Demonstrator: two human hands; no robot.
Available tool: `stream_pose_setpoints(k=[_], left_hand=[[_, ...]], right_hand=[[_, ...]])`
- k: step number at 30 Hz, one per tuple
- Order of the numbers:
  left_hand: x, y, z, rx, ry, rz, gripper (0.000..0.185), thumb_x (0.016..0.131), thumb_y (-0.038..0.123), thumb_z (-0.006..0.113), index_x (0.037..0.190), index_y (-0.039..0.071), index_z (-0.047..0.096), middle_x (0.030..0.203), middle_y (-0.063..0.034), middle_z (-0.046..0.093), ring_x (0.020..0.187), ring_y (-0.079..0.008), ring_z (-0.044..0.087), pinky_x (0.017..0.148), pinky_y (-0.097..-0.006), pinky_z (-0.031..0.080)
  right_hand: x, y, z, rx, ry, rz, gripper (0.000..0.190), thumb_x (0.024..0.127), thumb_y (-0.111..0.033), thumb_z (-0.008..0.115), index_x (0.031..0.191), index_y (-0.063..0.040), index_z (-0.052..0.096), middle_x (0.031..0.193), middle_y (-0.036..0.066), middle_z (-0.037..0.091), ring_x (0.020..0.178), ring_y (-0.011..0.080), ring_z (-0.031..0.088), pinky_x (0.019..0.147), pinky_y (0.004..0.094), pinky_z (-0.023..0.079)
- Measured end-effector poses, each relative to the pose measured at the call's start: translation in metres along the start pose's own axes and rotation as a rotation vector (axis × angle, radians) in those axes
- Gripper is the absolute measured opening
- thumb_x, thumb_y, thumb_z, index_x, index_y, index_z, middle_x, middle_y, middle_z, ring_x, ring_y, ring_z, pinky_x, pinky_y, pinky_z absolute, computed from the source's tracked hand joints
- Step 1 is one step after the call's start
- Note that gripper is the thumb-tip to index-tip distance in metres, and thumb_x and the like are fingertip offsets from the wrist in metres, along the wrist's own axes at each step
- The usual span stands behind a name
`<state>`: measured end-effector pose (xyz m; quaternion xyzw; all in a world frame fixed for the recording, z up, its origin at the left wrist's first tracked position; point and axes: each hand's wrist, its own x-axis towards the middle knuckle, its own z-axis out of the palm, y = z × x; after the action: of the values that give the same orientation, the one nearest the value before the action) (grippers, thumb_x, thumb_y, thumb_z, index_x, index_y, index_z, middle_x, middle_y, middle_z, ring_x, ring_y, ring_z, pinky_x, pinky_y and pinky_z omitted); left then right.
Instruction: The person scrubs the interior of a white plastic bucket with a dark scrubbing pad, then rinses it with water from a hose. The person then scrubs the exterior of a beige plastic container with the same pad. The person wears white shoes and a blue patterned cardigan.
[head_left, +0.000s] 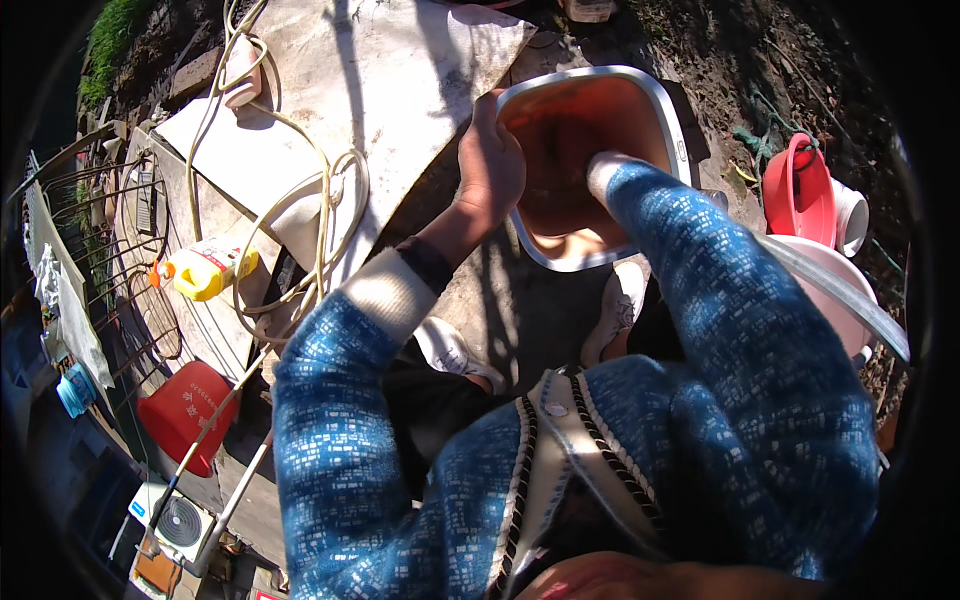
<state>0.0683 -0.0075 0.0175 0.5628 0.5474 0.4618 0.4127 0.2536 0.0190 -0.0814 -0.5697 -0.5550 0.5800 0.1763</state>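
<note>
A squarish plastic bin (570, 244) with a white rim and a reddish inside is tilted so that its mouth faces me. My left hand (491, 169) grips its left rim, thumb near the upper corner. Into the bin reaches my right arm, its white cuff (602, 174) just past the mouth. The right hand is lost in the shade inside, so its fingers and anything in them cannot be made out. Below the bin my two light shoes (454, 349) stand on concrete ground.
Left, a pale slab (300, 90) carries a looped hose (324, 217) and a yellow-and-white bottle (210, 268). A red bucket (184, 416) and wire rack (112, 232) stand farther left. At right are a red plastic container (799, 195), a pink basin (832, 300) and a grey pole (832, 292).
</note>
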Motion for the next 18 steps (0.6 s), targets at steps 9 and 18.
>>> stream_pose_setpoints(k=[9, 18], left_hand=[[0.003, -0.002, 0.003, -0.136, 0.035, -0.126, 0.038, 0.091, -0.007, 0.038, 0.123, 0.002, 0.057, 0.103, -0.0223, 0.069, 0.098, -0.0359, 0.068, 0.088, -0.0400, 0.053], [-0.006, -0.004, 0.007, -0.119, 0.073, -0.026, 0.037, 0.088, -0.010, 0.041, 0.118, 0.004, 0.058, 0.099, -0.0222, 0.069, 0.097, -0.0410, 0.067, 0.086, -0.0435, 0.053]], right_hand=[[-0.008, 0.011, 0.039, -0.010, 0.074, -0.012, 0.029, 0.103, -0.021, 0.050, 0.127, -0.015, 0.064, 0.124, 0.010, 0.067, 0.120, 0.0195, 0.060, 0.104, 0.0380, 0.049], [-0.004, -0.005, 0.036, -0.012, 0.085, -0.031, 0.030, 0.102, -0.021, 0.051, 0.130, -0.016, 0.062, 0.126, 0.010, 0.066, 0.121, 0.0190, 0.060, 0.105, 0.0381, 0.049]])
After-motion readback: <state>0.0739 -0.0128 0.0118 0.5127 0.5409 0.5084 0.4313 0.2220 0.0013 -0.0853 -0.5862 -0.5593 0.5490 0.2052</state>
